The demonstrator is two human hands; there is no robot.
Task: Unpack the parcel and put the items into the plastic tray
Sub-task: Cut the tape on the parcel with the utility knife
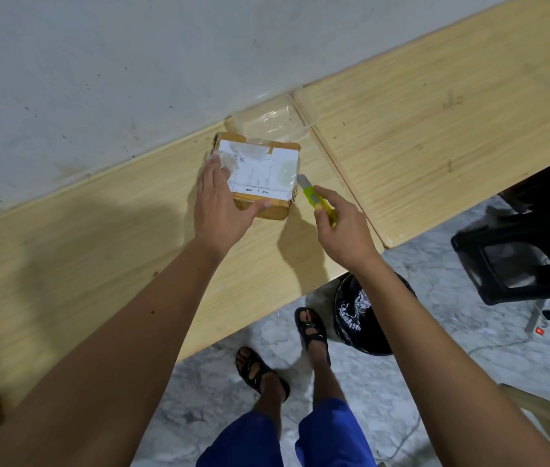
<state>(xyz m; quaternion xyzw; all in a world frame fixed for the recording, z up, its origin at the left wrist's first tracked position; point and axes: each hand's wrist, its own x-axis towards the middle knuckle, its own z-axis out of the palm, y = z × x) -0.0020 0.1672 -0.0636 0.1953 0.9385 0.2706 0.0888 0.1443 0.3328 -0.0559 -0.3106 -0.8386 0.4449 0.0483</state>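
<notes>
Label: we see a white shipping label (263, 170) on the parcel's top, its print too small and blurred to read.
Parcel: a brown cardboard parcel (258, 175) under glossy tape, at frame centre on the wooden table (74, 251).
Tray: a clear plastic tray (268, 121) just above the parcel.
Left hand: our left hand (221, 205) lies on the parcel — fingers straight, thumb against its near side.
Right hand: our right hand (342, 229) grips a yellow-green utility knife (317, 198) — blade tip at the parcel's right edge.
</notes>
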